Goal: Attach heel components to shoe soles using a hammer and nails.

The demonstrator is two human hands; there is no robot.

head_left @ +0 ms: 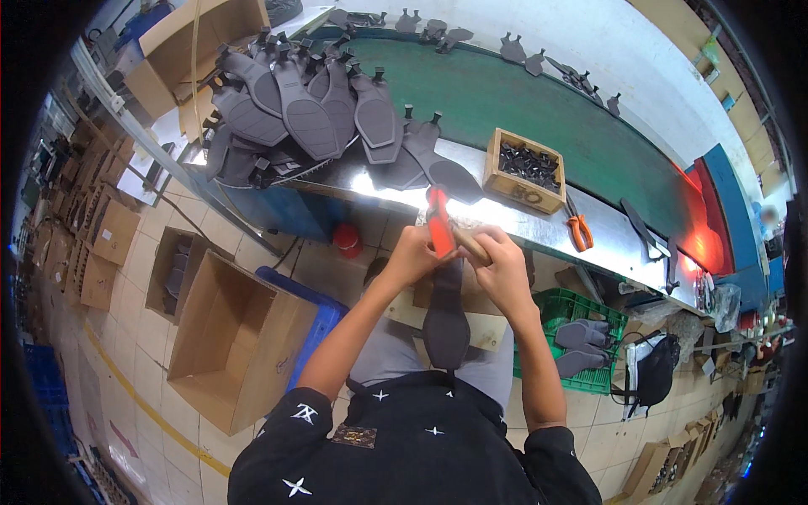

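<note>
A hammer [440, 234] with a red-orange head and a wooden handle is held in my right hand [502, 263], its fingers wrapped round the handle. Just beside the head, my left hand [412, 255] is closed; the hammer head covers its fingertips, so what they grip is hidden. Below both hands a dark grey shoe sole [446, 324] lies lengthwise over my lap, wide end toward me. Its narrow heel end runs up under the hands.
A pile of heeled soles [307, 114] sits on the metal-edged bench, left. Nearby are a wooden box of small black parts [526, 172], orange-handled pliers [579, 229] and a green conveyor belt [471, 84]. A cardboard box [223, 345] and green crate [547, 324] flank me.
</note>
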